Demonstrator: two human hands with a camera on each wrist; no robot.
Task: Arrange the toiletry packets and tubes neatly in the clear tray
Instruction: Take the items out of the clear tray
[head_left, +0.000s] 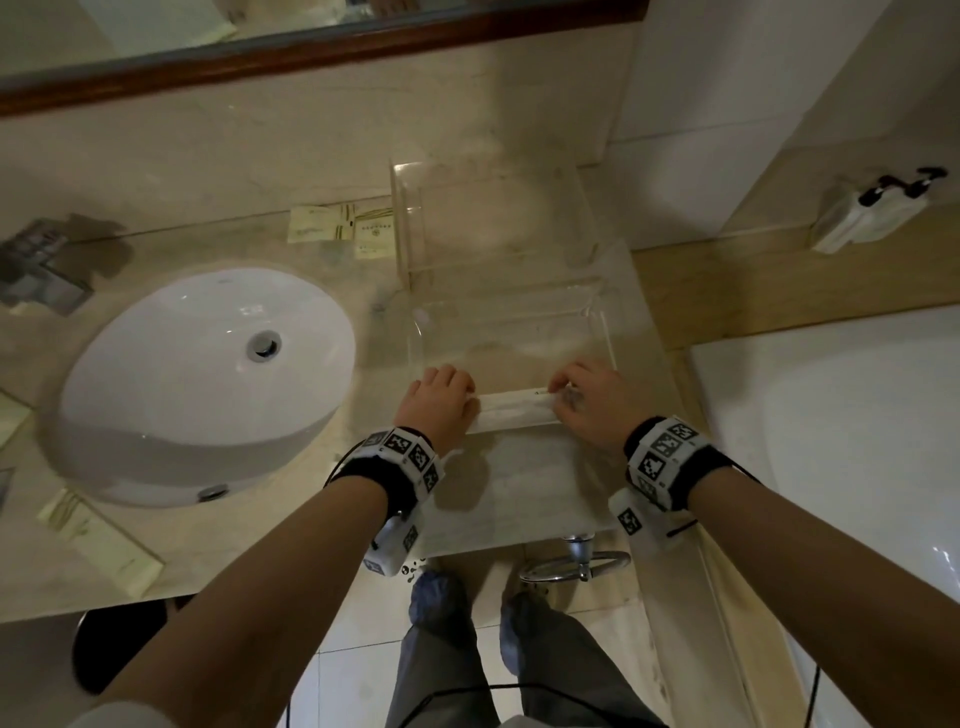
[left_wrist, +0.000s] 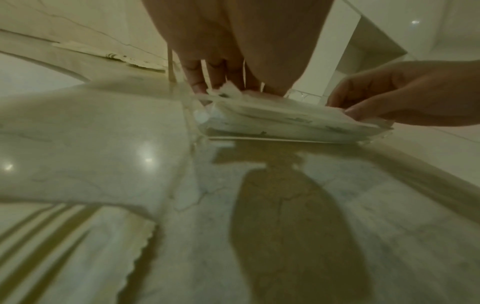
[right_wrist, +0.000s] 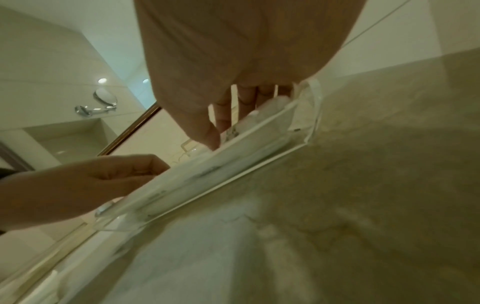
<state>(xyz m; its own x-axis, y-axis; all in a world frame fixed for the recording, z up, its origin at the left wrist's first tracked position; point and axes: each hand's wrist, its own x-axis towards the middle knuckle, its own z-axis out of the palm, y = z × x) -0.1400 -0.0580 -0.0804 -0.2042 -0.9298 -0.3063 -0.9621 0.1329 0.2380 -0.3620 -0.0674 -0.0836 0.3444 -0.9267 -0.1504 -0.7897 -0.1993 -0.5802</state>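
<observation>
A stack of long white toiletry packets (head_left: 511, 411) lies along the near wall inside the clear tray (head_left: 605, 332) on the marble counter. My left hand (head_left: 451, 400) grips the stack's left end with curled fingers, and my right hand (head_left: 567, 395) pinches its right end. In the left wrist view my left hand's fingers (left_wrist: 197, 84) come down on the packets (left_wrist: 285, 119), with the right hand (left_wrist: 384, 102) at the far end. The right wrist view shows the right hand's fingers (right_wrist: 223, 123) on the packets (right_wrist: 207, 179) behind the tray's clear wall (right_wrist: 262, 168). The rest of the tray's floor is bare.
More cream packets (head_left: 340, 224) lie behind the tray's left corner, and others (head_left: 98, 540) sit at the counter's front left. A white sink (head_left: 208, 384) is left of the tray. A tall clear stand (head_left: 410, 228) rises behind it. A bathtub (head_left: 857, 467) lies to the right.
</observation>
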